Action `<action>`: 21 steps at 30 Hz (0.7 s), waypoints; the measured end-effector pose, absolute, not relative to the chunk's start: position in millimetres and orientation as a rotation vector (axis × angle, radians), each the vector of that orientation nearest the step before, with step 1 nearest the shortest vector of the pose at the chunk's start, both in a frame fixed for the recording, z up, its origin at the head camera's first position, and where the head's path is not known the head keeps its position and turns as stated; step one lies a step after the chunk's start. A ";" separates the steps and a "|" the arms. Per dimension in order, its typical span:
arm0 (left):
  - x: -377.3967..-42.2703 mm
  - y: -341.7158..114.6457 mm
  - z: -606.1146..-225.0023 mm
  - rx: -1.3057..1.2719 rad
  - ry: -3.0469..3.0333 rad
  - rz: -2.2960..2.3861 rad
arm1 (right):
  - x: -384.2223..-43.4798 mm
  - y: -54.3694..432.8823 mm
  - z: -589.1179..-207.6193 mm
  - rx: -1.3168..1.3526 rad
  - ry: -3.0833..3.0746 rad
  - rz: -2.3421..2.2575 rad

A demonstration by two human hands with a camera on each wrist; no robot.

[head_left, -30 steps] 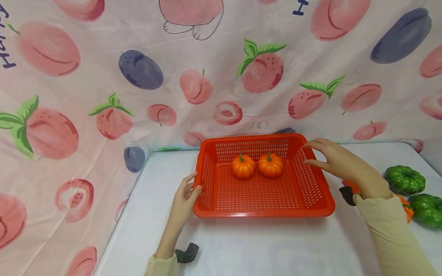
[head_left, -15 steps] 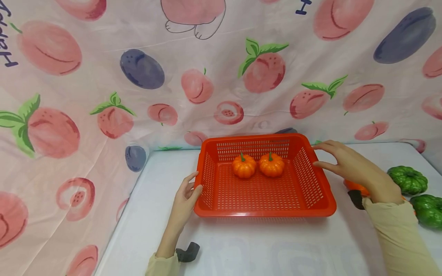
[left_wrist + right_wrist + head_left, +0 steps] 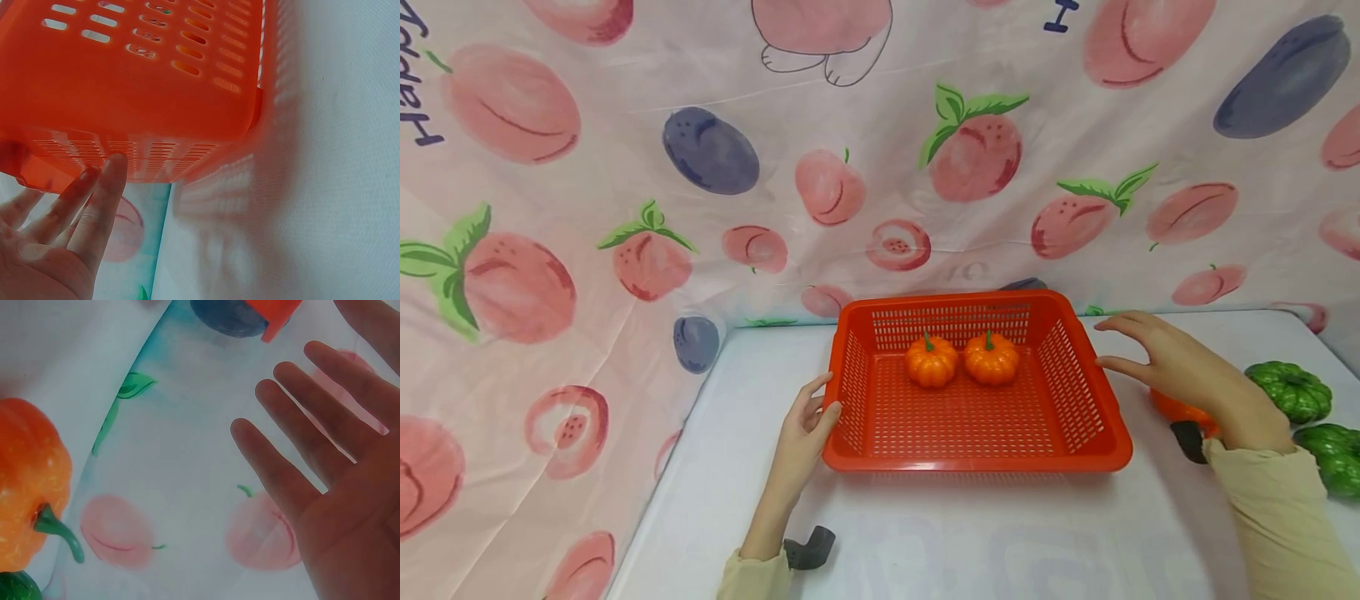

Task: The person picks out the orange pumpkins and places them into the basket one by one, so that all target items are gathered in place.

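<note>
A red plastic basket (image 3: 977,425) stands on the white table with two small orange pumpkins (image 3: 931,362) side by side near its back wall. At its left side is my left hand (image 3: 801,429), thumb at the rim. In the left wrist view, straight fingertips meet the outer wall of the basket (image 3: 125,94). My right hand (image 3: 1180,362) hovers just off the right rim, fingers spread and holding nothing. Below its wrist, another orange pumpkin (image 3: 1176,407) is partly hidden; the right wrist view shows an orange pumpkin (image 3: 31,481) with a green stem, left of the right hand (image 3: 337,469).
Two dark green pumpkins, one farther back (image 3: 1288,392) and one nearer (image 3: 1333,458), lie at the table's right edge. A fruit-printed cloth (image 3: 880,108) hangs behind and to the left. Black wrist mounts (image 3: 811,548) stick out at both cuffs.
My right hand has drawn back to the right, from over the basket's right rim to just outside it. The left hand, basket and pumpkins inside keep their places.
</note>
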State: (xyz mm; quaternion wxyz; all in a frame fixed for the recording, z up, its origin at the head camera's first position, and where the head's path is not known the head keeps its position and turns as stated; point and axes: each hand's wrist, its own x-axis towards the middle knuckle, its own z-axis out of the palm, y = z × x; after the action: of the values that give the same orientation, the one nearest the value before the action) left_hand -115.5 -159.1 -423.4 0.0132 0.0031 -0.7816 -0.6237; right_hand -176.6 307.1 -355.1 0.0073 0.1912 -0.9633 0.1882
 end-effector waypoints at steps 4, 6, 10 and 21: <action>-115.3 -159.3 -423.2 0.007 -2.435 -1.952 | -176.1 311.8 -357.4 0.566 -3.037 0.588; -115.1 -159.2 -422.6 0.002 -2.435 -1.955 | -175.8 314.3 -358.9 0.562 -3.038 0.589; -114.9 -159.0 -421.2 0.001 -2.434 -1.963 | -174.7 320.2 -363.6 0.581 -3.010 0.599; -114.4 -159.4 -421.8 0.009 -2.433 -1.974 | -173.0 334.1 -372.1 0.551 -3.009 0.621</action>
State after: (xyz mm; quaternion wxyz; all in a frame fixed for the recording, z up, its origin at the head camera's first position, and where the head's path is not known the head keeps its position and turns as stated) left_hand -114.4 -159.4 -421.8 0.0044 0.0028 -0.7766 -0.6300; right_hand -173.0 334.1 -372.1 0.0103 0.1764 -0.9640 0.1988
